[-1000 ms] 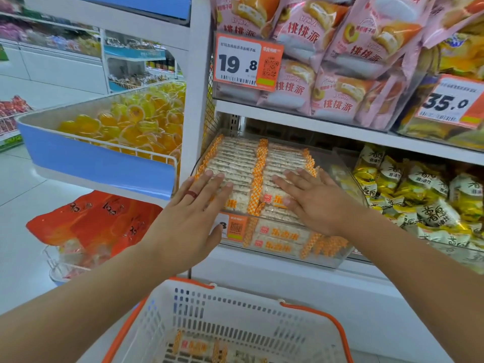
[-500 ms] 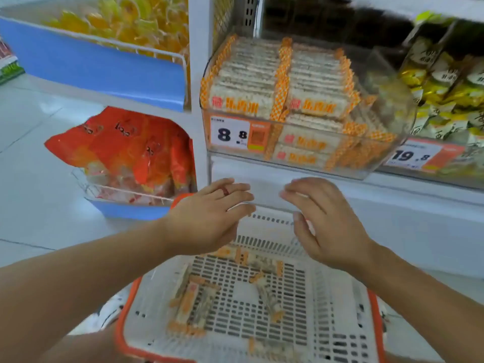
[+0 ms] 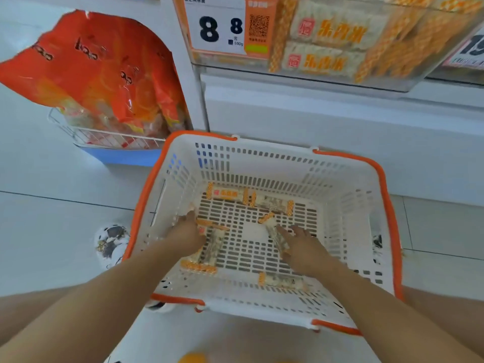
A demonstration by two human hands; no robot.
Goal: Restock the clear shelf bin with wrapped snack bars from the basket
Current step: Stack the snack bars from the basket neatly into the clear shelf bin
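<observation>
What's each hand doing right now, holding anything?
Left hand: down in the basket on the bars; grip cannot be told.
Right hand: open, fingers on a snack bar.

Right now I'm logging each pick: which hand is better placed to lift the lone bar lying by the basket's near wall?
The right hand. That bar lies just below its wrist, while the left hand is busy at the cluster by the basket's left wall.

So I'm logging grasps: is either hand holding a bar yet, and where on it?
Cannot tell. Left hand covers bars at the basket floor; right hand touches one bar's middle.
</observation>
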